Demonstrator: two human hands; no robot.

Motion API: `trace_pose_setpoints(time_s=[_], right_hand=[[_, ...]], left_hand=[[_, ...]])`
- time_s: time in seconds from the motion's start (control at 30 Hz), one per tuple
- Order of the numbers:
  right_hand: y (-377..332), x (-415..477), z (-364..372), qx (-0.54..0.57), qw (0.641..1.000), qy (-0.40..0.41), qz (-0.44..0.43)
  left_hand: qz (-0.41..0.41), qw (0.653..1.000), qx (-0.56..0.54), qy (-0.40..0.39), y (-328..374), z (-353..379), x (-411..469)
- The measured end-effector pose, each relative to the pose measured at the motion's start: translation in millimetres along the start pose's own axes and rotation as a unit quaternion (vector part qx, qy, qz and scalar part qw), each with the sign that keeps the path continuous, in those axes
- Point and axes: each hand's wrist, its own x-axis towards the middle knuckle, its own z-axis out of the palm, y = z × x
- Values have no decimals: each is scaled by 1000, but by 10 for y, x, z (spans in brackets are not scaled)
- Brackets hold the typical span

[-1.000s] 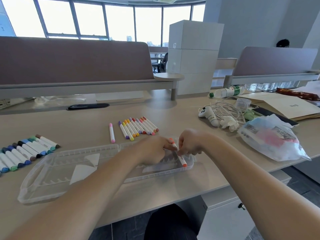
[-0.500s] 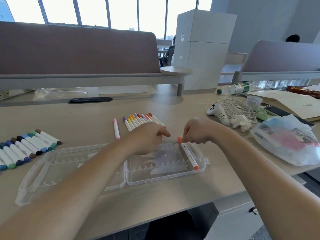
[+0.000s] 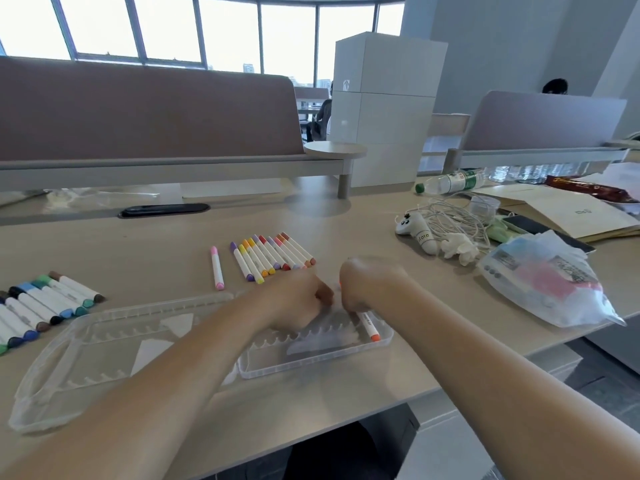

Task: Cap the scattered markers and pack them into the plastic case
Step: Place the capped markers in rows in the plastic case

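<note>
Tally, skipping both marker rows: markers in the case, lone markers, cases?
Orange marker in case: 1
Pink marker, lone: 1
Case: 1
Total: 3

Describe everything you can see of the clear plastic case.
The plastic case is clear, opened flat into two halves on the desk near its front edge. Scalloped ridges run along each half; the left end has a handle cut-out. The orange marker lies in the right half, held by the right hand.
</note>
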Motion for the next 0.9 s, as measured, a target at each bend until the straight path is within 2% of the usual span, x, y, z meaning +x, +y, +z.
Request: trace_pose_setpoints(time_s=[0.17,0.27,0.4,0.57,0.73,0.9], right_hand=[[-37,-97,47,-7,998,58,-14],[-41,-85,56,-15,998,58,-12],[-2,-96,24,4,999,53,-10],[34,-122,40,4,998,61,-7],[-116,-119,120,-46,995,84,-9],[37,-59,4,52,998,26,15]], left_hand=[[-20,1000,-16,1,48,-36,-60],[-27,999,-37,-11,41,-37,-60],[-37,999,22,-31,64,-16,-47],[-45,998,23,-29,100,-24,-50],[-36,999,0,-16,99,-17,-112],[-57,998,4,-30,107,-36,-112]])
